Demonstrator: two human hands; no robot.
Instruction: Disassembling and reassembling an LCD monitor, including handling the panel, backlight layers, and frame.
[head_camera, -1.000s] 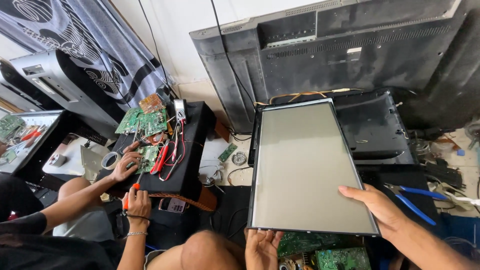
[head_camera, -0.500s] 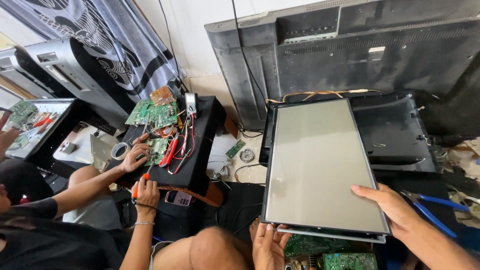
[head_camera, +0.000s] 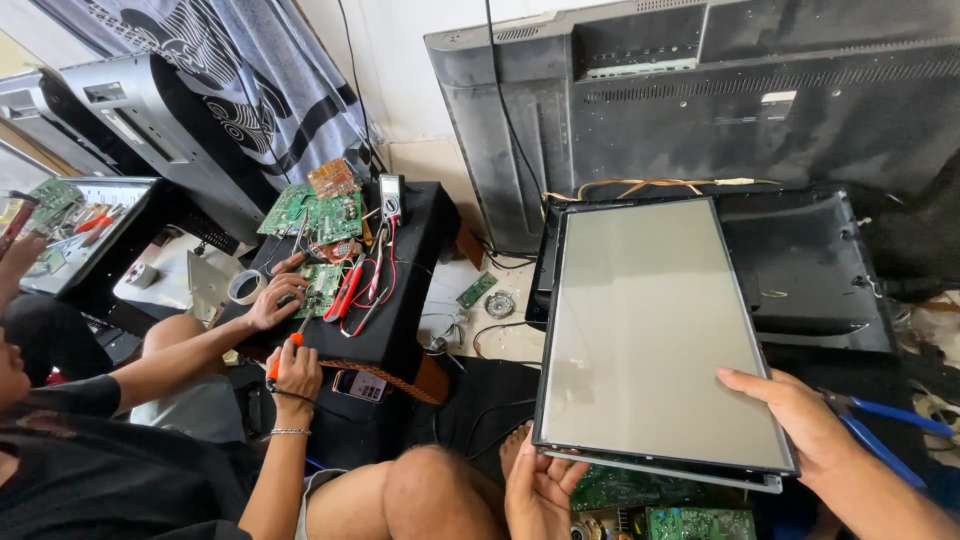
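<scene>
Head view: right hand (head_camera: 800, 425) lies flat on the screen panel (head_camera: 655, 335), left hand (head_camera: 540, 490) cups its near edge, fingers spread; uneven lifting could crack it.

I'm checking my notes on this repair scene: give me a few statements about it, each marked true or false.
1. The right hand rests on the screen panel's lower right part. True.
2. The left hand is under the panel's near edge. True.
3. The blue pliers are in the right hand. False: they lie beside it.
4. The co-worker's hand holds tape. False: it holds an orange-handled tool; the tape roll lies nearby.
</scene>
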